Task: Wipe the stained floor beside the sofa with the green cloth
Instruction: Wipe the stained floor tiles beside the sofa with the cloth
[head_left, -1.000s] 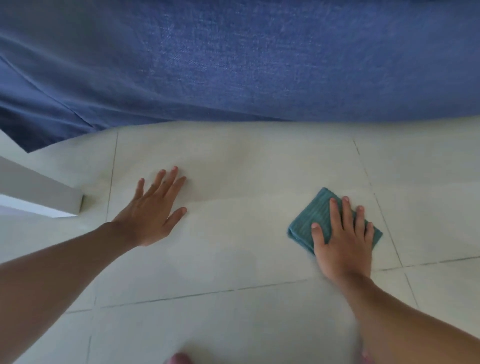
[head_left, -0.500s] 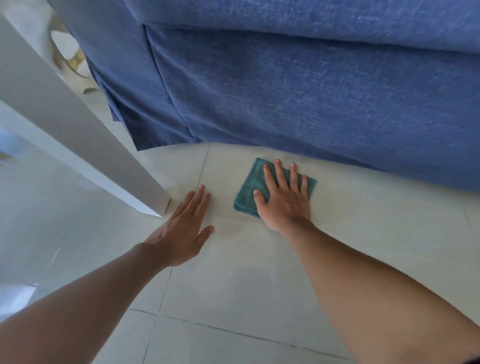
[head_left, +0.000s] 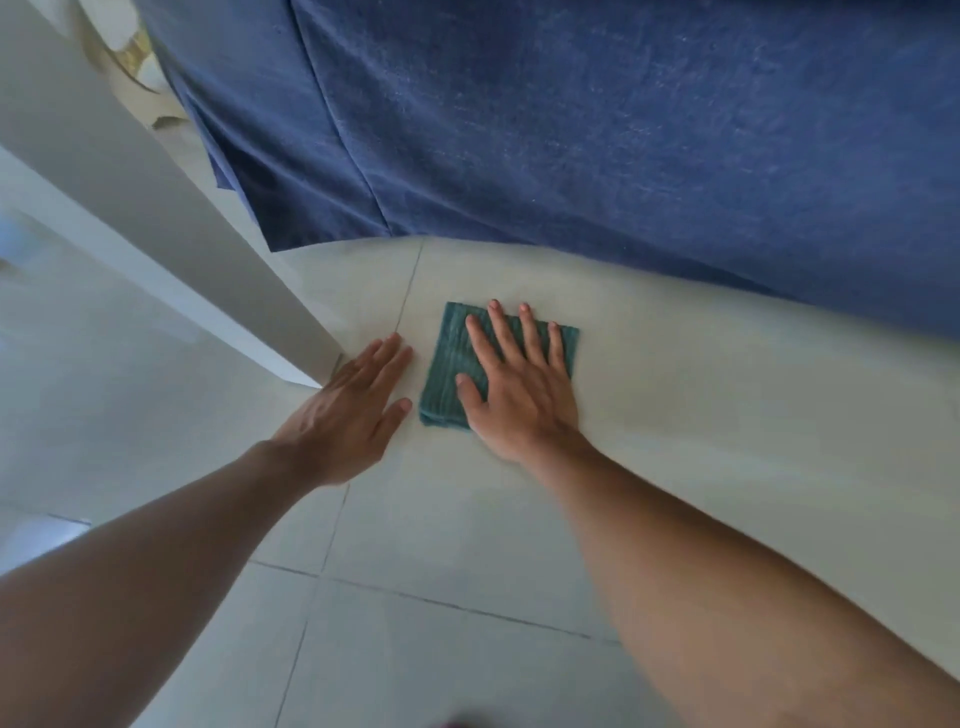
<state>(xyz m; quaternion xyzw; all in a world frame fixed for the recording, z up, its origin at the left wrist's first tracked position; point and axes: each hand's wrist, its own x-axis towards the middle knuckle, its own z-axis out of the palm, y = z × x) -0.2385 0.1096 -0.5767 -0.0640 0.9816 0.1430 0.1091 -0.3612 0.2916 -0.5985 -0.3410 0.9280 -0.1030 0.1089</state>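
Observation:
A folded green cloth (head_left: 447, 374) lies flat on the pale tiled floor (head_left: 701, 415), a short way in front of the blue sofa (head_left: 571, 130). My right hand (head_left: 519, 387) presses down on the cloth with fingers spread, covering its right half. My left hand (head_left: 348, 405) rests flat on the tile just left of the cloth, fingers together, holding nothing. No clear stain shows on the tiles around the cloth.
A white wall corner or door frame (head_left: 171, 234) comes down on the left and ends next to my left hand. The sofa's fabric skirt hangs to the floor along the top. Grout lines cross the tiles below my arms.
My right hand has slid the cloth from the right side leftward toward the wall corner, then slightly back from the sofa. My left hand stays flat on the floor.

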